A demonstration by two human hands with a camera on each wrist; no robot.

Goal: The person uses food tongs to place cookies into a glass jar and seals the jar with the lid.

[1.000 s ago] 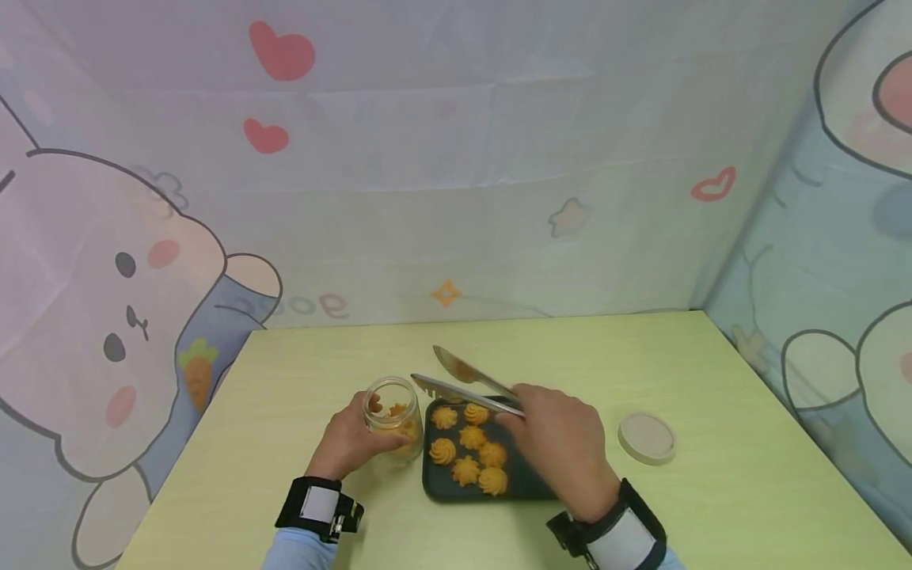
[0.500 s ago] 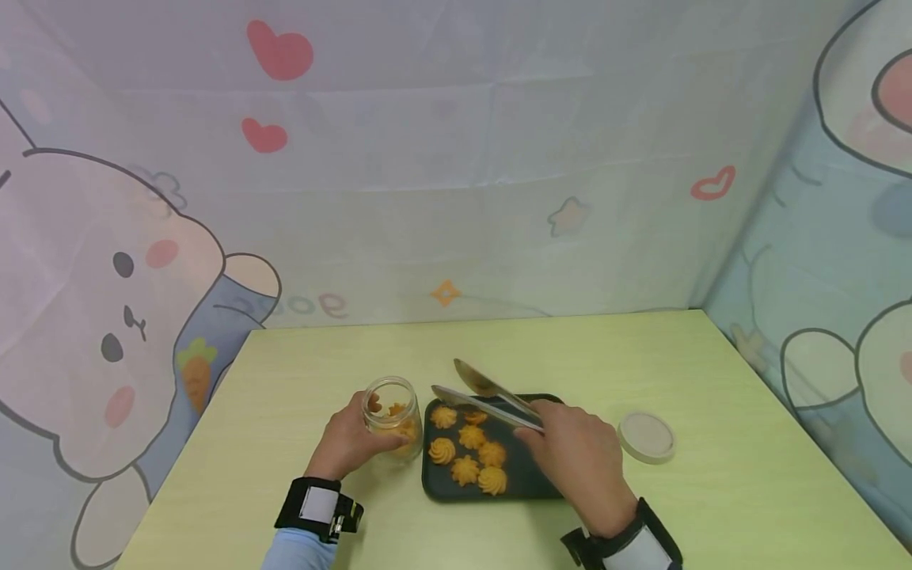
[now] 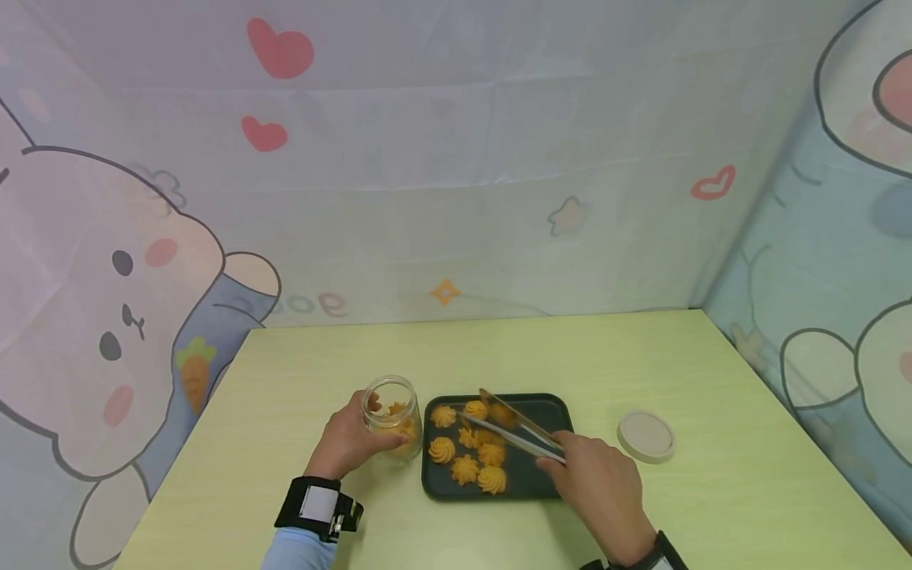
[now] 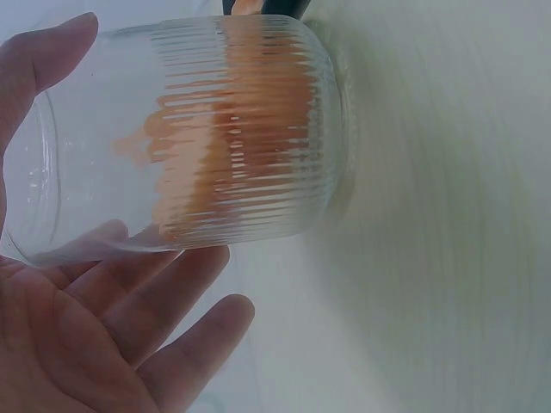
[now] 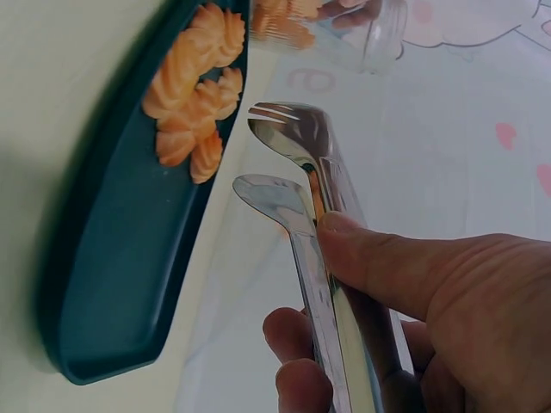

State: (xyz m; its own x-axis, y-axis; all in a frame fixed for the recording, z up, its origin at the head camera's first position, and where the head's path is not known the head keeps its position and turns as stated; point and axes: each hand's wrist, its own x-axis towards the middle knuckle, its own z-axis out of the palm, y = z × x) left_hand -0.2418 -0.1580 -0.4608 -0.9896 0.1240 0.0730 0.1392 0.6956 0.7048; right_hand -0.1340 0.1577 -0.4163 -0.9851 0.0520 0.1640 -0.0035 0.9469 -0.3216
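Observation:
My left hand (image 3: 347, 438) holds a ribbed glass jar (image 4: 189, 138) that stands upright without a lid at the tray's left. Thumb and fingers lie on opposite sides of it, and golden piped cookies (image 4: 250, 103) fill its lower part. In my right hand (image 3: 602, 489) are metal tongs (image 3: 514, 439), one end slotted like a fork, the other spoon-shaped. Their spread tips hang over the back cookies on the dark tray (image 3: 530, 481); the right wrist view shows nothing between the tips (image 5: 288, 129). Several swirled cookies (image 3: 465, 470) lie on the tray's left half.
A round pale lid (image 3: 646, 437) lies on the light yellow table (image 3: 741, 491), right of the tray. Behind the table hangs a printed cloth backdrop (image 3: 456, 158) with hearts and cartoon animals; another printed cloth (image 3: 841, 261) stands along the right side.
The right hand has moved right and toward the person, bringing the tongs from beside the jar's mouth to over the tray's cookies. The left hand and jar have stayed put.

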